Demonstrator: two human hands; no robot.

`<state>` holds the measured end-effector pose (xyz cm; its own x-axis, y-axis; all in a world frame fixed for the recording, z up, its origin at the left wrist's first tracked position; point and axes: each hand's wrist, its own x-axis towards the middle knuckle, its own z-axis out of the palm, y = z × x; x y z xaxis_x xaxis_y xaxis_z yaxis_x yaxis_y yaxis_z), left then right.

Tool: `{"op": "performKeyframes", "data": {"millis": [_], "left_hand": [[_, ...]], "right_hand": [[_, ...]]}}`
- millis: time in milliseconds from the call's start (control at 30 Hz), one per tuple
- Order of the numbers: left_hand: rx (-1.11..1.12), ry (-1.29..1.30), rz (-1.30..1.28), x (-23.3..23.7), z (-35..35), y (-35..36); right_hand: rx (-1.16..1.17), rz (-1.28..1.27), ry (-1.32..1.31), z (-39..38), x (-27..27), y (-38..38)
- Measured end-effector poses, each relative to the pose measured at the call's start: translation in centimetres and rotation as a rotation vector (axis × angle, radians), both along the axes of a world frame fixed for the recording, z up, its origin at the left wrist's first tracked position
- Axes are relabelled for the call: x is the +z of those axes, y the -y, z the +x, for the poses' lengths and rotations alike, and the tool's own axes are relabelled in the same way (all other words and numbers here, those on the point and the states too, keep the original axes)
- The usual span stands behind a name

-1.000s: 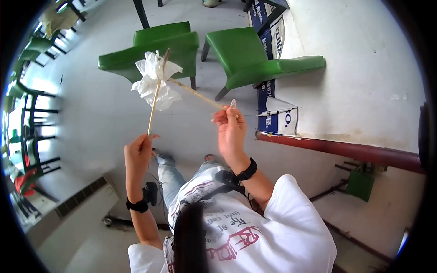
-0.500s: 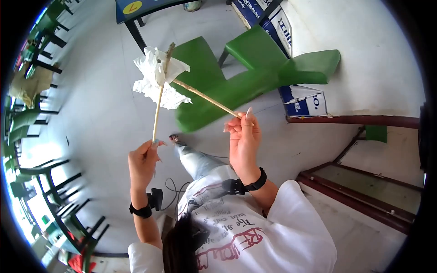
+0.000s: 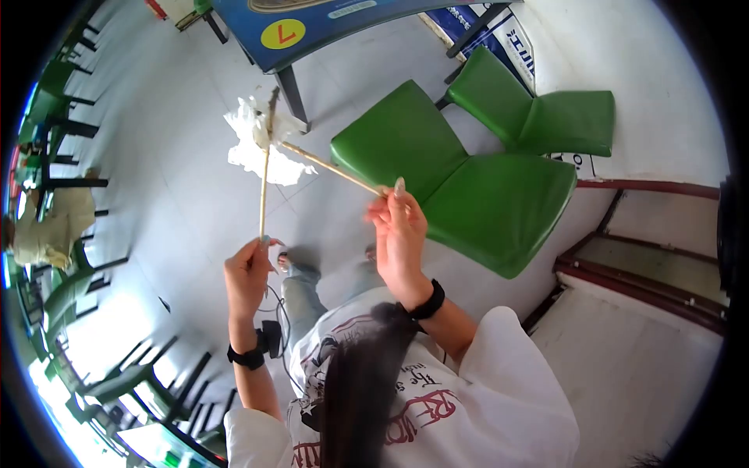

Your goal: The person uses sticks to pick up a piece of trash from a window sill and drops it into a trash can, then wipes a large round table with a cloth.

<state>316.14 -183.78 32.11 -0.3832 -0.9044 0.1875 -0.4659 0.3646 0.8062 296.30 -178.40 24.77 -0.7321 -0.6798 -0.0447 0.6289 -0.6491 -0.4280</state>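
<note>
My left hand point(image 3: 248, 274) pinches the lower end of a thin pale wooden stick point(image 3: 264, 195), which points away from me and has a dark, rough far tip. A second wooden stick point(image 3: 335, 169) slants from my right hand point(image 3: 402, 238), its near end held between thumb and fingers. The two sticks come together at a crumpled white sheet point(image 3: 282, 170), thin like tissue or plastic, held up in the air around their far ends. Exactly how it is caught between the sticks is hidden by its folds.
A green chair point(image 3: 499, 207) stands at right, with another green chair point(image 3: 573, 121) behind it. The blue table point(image 3: 343, 43) with a yellow number spot is ahead. More green chairs line the left side. A cable point(image 3: 285, 327) hangs near my legs.
My view has shifted, and the chairs and table now appear nearer. Both hands still hold the sticks; the white sheet stays raised on them. Both my feet now show.
</note>
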Motion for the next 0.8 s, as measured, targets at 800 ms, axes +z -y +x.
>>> {"op": "performKeyframes", "data": {"millis": [800], "left_hand": [[-0.16, 0.136, 0.187, 21.0, 12.9, 63.4]], "right_hand": [[-0.007, 0.207, 0.069, 13.4, 19.4, 60.5]]}}
